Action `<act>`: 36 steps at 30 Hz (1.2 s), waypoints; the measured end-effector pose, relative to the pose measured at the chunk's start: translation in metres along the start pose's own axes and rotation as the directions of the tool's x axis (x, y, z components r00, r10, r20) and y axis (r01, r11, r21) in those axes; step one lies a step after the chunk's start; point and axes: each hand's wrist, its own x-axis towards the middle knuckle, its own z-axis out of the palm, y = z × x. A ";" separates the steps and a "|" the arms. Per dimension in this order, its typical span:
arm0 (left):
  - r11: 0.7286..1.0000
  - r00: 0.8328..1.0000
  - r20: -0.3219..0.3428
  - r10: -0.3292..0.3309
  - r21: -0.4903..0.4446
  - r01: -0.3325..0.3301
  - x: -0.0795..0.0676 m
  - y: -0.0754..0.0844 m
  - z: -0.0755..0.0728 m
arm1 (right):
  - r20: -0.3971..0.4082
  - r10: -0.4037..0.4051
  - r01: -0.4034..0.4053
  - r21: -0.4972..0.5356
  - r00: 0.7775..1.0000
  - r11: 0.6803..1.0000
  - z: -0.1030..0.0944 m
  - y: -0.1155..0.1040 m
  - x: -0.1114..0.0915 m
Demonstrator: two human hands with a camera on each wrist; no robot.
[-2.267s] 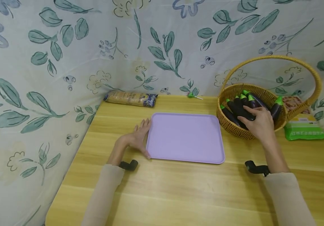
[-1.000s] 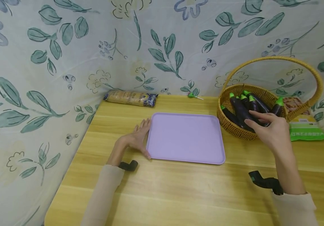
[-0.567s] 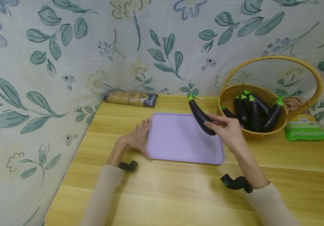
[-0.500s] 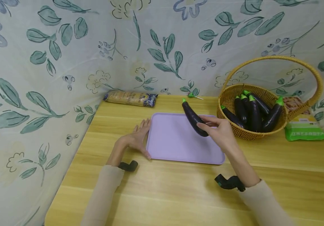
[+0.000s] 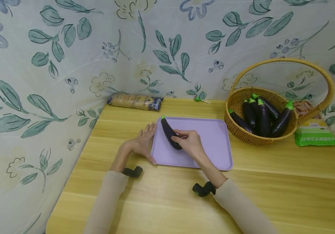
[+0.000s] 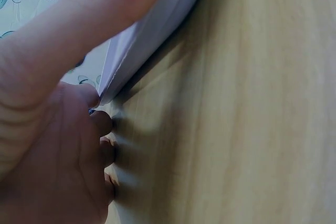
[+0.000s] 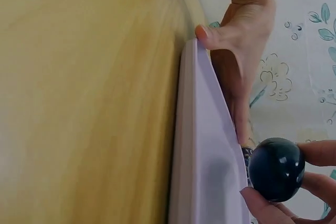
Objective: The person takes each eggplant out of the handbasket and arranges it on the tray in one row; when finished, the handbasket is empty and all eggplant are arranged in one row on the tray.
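Observation:
My right hand [image 5: 190, 143] pinches a dark purple eggplant [image 5: 168, 132] near its thick end, over the left part of a lilac tray [image 5: 211, 146]. The green stem points to the tray's far left corner. In the right wrist view the round end of the eggplant [image 7: 276, 169] shows between thumb and fingers, close over the tray. My left hand [image 5: 140, 143] rests with spread, straight fingers along the tray's left edge, the thumb at the near left corner. From the left wrist, the thumb [image 6: 79, 30] and fingertips show beside the tray's side wall [image 6: 152, 35].
Several more eggplants [image 5: 262, 120] lie in a wicker basket [image 5: 249, 138] with a tall handle, right of the tray. Behind it is a green bag [image 5: 316, 138]. A long tan packet [image 5: 135, 101] and a green lollipop [image 5: 198, 98] lie at the table's back edge, by the floral cloth [image 5: 167, 65].
My right hand has taken an eggplant out of the basket and carried it left, over to the tray's left part. The left hand has stayed at the tray's left edge.

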 end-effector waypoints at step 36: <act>1.000 1.000 0.006 0.012 -0.015 -0.012 -0.003 0.002 0.000 | 0.099 -0.102 0.108 -0.064 0.990 0.992 0.050 0.003 0.002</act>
